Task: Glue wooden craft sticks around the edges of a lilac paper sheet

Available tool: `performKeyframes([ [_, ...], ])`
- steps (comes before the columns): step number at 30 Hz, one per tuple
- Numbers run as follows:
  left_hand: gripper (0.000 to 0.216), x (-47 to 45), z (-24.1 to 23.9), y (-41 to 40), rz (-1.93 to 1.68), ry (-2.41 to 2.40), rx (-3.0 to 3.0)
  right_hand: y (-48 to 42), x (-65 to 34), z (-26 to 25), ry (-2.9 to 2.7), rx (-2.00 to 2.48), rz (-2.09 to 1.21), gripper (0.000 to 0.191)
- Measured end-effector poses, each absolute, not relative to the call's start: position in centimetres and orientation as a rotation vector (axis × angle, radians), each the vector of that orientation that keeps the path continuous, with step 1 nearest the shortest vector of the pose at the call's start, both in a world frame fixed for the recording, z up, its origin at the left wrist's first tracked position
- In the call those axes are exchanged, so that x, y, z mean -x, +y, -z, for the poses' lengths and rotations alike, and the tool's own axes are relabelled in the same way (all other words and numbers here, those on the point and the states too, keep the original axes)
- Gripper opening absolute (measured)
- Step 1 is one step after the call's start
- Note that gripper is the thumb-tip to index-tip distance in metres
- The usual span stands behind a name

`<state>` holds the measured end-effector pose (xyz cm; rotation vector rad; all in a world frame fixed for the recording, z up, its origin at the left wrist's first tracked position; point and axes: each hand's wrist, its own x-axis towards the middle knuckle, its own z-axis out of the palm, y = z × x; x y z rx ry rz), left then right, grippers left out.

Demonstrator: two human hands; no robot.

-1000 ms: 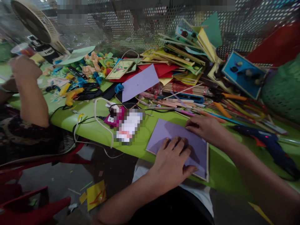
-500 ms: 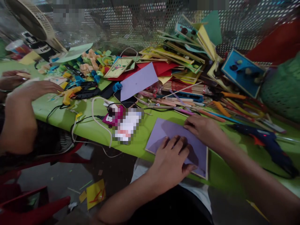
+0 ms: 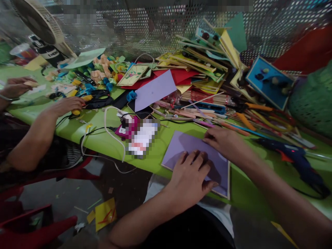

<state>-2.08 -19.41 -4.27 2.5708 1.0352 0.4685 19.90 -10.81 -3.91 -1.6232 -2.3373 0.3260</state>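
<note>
A flat purple card point(image 3: 178, 147) edged with thin pale strips lies at the table's front edge. My left hand point(image 3: 190, 174) rests on it, fingers spread and pointing away from me. At the card's far right part, the bent fingers of my right hand point(image 3: 223, 141) are closed together against its surface and edge; the thumb is partly hidden. To the right of my right arm lies a dark blue glue gun point(image 3: 298, 159) with a red trigger and a small lit red light.
A co-worker's hand point(image 3: 68, 105) grips a yellow glue gun at left. A blurred phone point(image 3: 142, 138) lies beside a magenta power adapter point(image 3: 127, 128) with looping cables. Behind are sticks, pliers, a loose lilac sheet point(image 3: 155, 91), stacked framed cards point(image 3: 202, 58) and a fan point(image 3: 38, 20).
The co-worker's hand has closed round the yellow glue gun, and their other hand has shifted slightly. My hands and the purple card stay in place. The view has moved a little.
</note>
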Motion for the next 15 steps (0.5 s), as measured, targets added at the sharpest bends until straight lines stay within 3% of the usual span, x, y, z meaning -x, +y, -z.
performKeyframes([
  [15,0.049,2.00,3.92,-19.36,-0.449,1.042,-2.594,-10.37,-19.98,3.28,-2.351,1.645,-0.373,0.011],
])
